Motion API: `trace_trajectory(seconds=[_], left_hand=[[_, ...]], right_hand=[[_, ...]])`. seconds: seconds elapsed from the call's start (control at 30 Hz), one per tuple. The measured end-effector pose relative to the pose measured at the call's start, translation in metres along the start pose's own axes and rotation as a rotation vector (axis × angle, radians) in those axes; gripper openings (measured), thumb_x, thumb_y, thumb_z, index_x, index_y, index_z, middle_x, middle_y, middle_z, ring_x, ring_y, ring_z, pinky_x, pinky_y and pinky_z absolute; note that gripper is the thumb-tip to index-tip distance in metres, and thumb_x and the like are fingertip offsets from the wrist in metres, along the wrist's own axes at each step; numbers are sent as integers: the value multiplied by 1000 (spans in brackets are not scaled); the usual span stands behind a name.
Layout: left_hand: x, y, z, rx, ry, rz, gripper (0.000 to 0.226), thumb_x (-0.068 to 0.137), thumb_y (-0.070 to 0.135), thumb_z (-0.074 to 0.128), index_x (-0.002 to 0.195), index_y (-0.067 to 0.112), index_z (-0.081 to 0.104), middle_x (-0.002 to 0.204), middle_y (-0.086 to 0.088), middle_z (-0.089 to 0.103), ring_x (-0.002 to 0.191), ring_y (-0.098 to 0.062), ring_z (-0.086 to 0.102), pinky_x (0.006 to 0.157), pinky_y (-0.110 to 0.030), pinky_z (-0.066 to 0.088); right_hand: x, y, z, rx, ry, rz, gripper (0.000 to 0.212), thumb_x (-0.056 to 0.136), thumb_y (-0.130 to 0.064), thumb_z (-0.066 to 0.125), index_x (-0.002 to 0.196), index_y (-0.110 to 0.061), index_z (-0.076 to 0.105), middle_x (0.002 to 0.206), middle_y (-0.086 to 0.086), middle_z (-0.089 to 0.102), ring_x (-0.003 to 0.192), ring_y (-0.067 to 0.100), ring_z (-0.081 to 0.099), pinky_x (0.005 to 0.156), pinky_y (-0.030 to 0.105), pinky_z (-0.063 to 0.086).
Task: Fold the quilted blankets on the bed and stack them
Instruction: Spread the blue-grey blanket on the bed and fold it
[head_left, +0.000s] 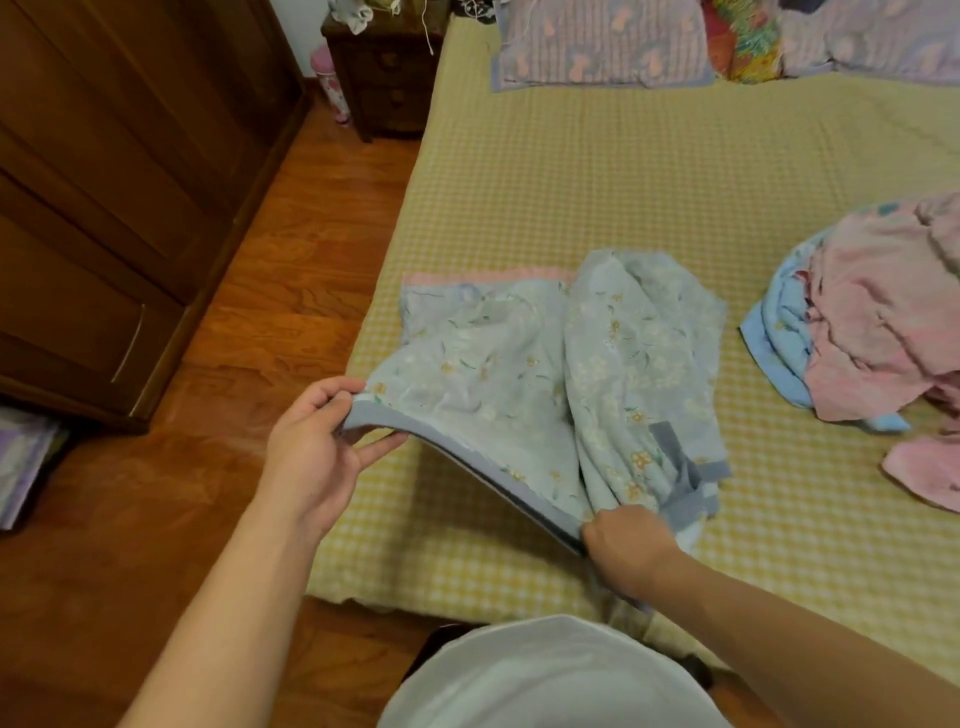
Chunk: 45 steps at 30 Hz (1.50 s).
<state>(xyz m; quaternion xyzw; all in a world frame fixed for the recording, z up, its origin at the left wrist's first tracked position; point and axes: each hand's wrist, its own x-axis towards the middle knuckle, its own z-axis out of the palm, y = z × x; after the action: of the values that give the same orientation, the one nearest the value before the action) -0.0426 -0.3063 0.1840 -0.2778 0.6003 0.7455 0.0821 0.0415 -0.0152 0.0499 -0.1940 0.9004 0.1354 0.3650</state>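
Fold barely started: my left hand (311, 452) pinches the cloth (483, 364) hem, right hand (626, 543) clutches its bunched near edge, far half crumpled on the bed (623, 171), laundry pile (872, 312) right unfolded.

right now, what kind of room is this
Most likely a home bedroom: a yellow-checked bed, floral pillows at its far end, and a dark wooden nightstand beside it.
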Motion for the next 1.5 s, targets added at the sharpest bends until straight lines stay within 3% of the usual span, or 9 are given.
trace_trajectory(seconds=[0.2, 0.43, 0.73, 0.83, 0.97, 1.1, 1.17, 1.27, 1.5], left_hand=[[-23, 19, 30, 60, -145, 69, 23, 105, 2, 44, 97, 7, 66, 105, -15, 70, 93, -26, 73, 72, -44, 63], [-30, 30, 44, 94, -161, 88, 22, 104, 2, 45, 101, 5, 66, 112, -19, 69, 96, -28, 73, 71, -40, 61], [0, 25, 4, 94, -64, 175, 29, 101, 2, 46, 92, 15, 69, 114, -18, 68, 101, -30, 64, 71, -37, 56], [24, -11, -24, 65, 101, 50, 39, 103, 1, 41, 83, 19, 68, 127, -27, 62, 101, -36, 63, 73, -39, 54], [48, -52, -56, 295, 239, -116, 33, 103, -3, 36, 94, 9, 65, 117, -29, 64, 77, -27, 64, 65, -34, 57], [62, -76, -80, 464, 319, -174, 31, 102, -6, 38, 93, 6, 65, 124, -19, 56, 85, -24, 57, 65, -38, 56], [63, -90, -83, 488, 292, -216, 29, 102, -6, 40, 96, 5, 66, 122, -16, 56, 88, -25, 57, 67, -39, 56], [62, -117, -87, 643, 276, -210, 36, 95, -11, 40, 90, 7, 70, 125, -12, 56, 103, -32, 59, 64, -37, 54], [58, -178, -140, 1175, 170, -276, 36, 98, -4, 47, 87, 23, 67, 110, -7, 66, 73, -24, 59, 51, -28, 40]], right_hand=[[26, -37, 28, 264, 70, 137, 32, 103, -38, 45, 119, -15, 60, 116, 7, 65, 104, 27, 65, 76, 34, 47], [26, -13, 26, 438, 19, 395, 68, 79, -84, 48, 105, -22, 57, 93, -3, 67, 84, 18, 66, 63, 31, 46], [26, 47, 24, 465, 159, 591, 16, 94, -21, 49, 103, -20, 62, 100, 1, 68, 88, 19, 68, 64, 28, 47], [16, 95, -5, 395, 525, 667, 4, 83, -17, 61, 83, -13, 62, 78, 5, 60, 61, 26, 62, 53, 31, 49], [-10, 111, -24, 125, 912, 385, 19, 71, -9, 71, 79, -7, 54, 87, 13, 49, 40, 22, 32, 43, 26, 15], [-16, 75, 22, -64, 583, -40, 46, 43, -14, 92, 73, -21, 58, 71, 5, 53, 32, 24, 41, 39, 30, 18], [-14, 58, 43, 4, 365, 32, 41, 54, -15, 88, 84, -22, 61, 77, 3, 61, 50, 24, 60, 41, 35, 40], [-9, 45, 76, 102, 47, 203, 29, 93, -9, 55, 121, -18, 56, 113, 2, 67, 103, 25, 67, 78, 35, 52], [21, 9, 129, 268, -264, 79, 60, 79, -10, 76, 132, -24, 52, 94, 2, 62, 96, 25, 67, 69, 37, 52]])
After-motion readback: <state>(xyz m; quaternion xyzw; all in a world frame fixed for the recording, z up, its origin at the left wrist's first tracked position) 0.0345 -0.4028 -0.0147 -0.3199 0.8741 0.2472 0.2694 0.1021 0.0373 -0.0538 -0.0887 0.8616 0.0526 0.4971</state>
